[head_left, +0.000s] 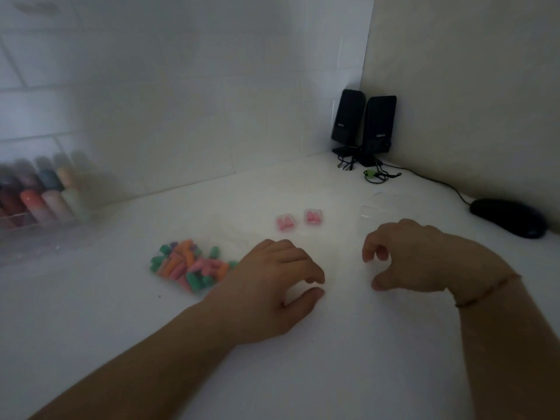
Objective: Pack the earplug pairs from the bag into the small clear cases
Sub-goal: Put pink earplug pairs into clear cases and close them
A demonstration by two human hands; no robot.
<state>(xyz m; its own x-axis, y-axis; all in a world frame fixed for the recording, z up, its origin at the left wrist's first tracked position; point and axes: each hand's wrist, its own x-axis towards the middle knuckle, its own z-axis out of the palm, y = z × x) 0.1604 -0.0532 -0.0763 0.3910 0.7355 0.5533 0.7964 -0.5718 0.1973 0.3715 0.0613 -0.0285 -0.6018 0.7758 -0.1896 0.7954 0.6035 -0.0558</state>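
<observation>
White table [303,374] in dim light, seen from the head camera; the whole frame is soft with blur. The left hand [272,286] lies low over the table, its fingers [312,278] loosely curled with thumb and forefinger close together at the tips; whether anything is pinched between them cannot be made out. The right hand [418,256] hovers opposite, wrist bearing a thin bracelet [485,294], its fingers [371,253] curled downward and apart from the thumb; something clear may lie between them, but the pale surface hides any outline, so its grip cannot be told. The bag [191,266] of earplugs, a clear pouch of orange, pink and green pieces, lies just beside the left wrist, its near edge partly covered by the hand. Two filled cases [298,219], each showing pink earplugs, sit side by side beyond the hands. Faint transparent shapes, probably empty cases [371,215], lie beyond the right hand; their edges almost vanish against the table. In the far corner stand two black speakers [363,125] with tangled cables [378,174], and a black mouse [509,216] rests at the right. At the left edge a clear box of coloured bottles [39,195] is heavily blurred and cut off.
</observation>
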